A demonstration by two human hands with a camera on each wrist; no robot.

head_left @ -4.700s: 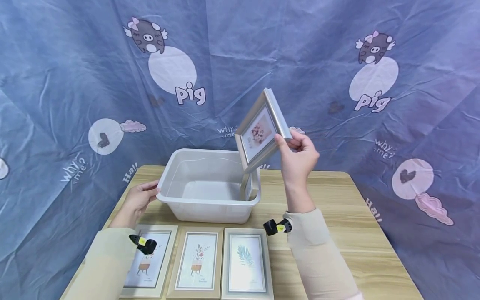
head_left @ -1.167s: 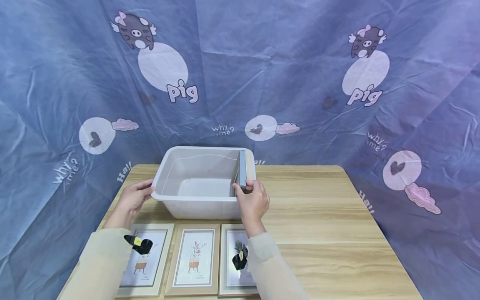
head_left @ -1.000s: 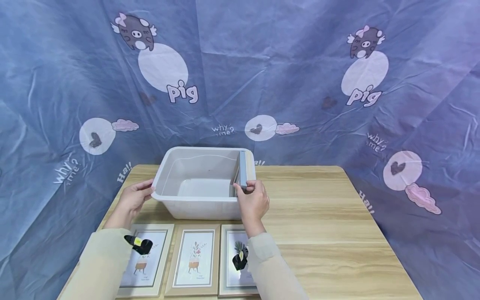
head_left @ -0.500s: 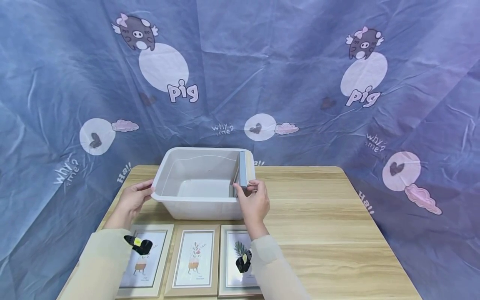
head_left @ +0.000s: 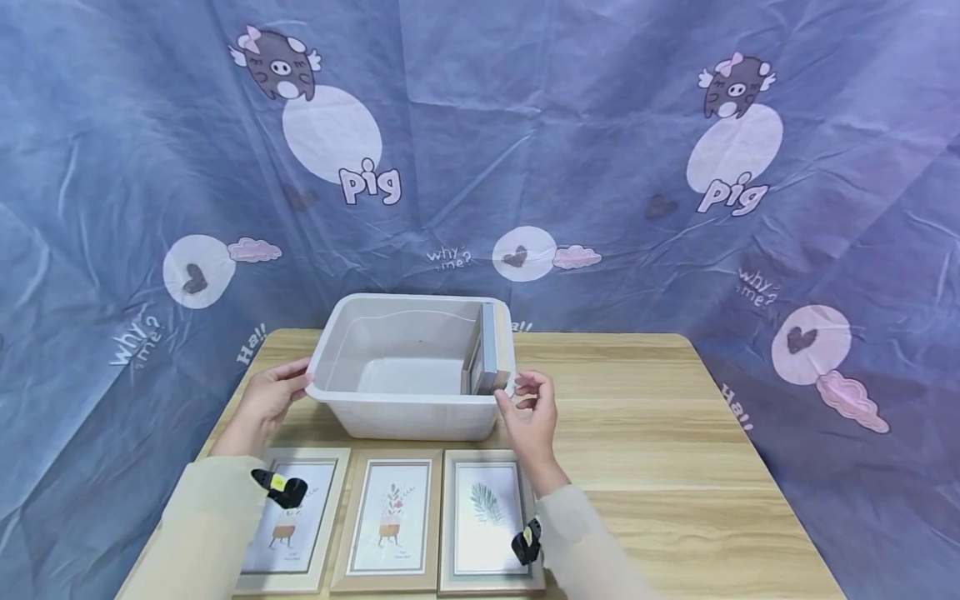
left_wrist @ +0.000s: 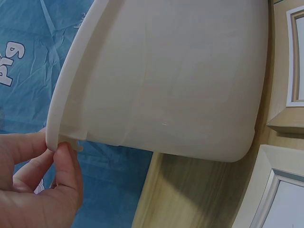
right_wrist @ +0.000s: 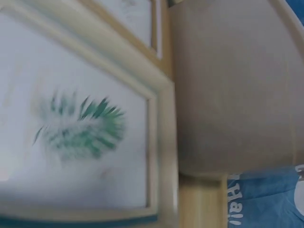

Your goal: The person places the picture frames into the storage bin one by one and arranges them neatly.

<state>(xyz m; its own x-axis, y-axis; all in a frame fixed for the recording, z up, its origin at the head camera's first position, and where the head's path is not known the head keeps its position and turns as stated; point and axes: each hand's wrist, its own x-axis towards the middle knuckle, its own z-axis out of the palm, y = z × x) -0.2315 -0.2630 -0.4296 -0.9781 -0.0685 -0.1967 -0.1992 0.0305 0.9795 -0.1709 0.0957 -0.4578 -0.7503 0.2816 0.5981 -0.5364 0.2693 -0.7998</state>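
Note:
A pale grey plastic basin (head_left: 408,417) stands toward the back of the wooden table. My left hand (head_left: 266,398) pinches its front left rim corner; the left wrist view shows thumb and fingers (left_wrist: 66,166) closed over the rim. Inside, two picture frames stand on edge against the right wall: a blue-grey one (head_left: 488,342) and a light wood one (head_left: 504,343). My right hand (head_left: 532,417) is at the front right corner, fingers loosely bent, thumb tip right by the rim, holding no frame. The right wrist view is blurred and leaves this hand out.
Three picture frames lie flat in a row before the basin: a cream one (head_left: 318,533), a tan one (head_left: 433,517) and one with a green leaf print (head_left: 483,505). Bare wood tabletop (head_left: 637,450) extends to the right. A blue printed cloth (head_left: 465,150) hangs behind.
The right hand lowered a frame from above the basin to stand beside another inside. It has since let go and moved right, past the corner. The left hand has stayed on the rim.

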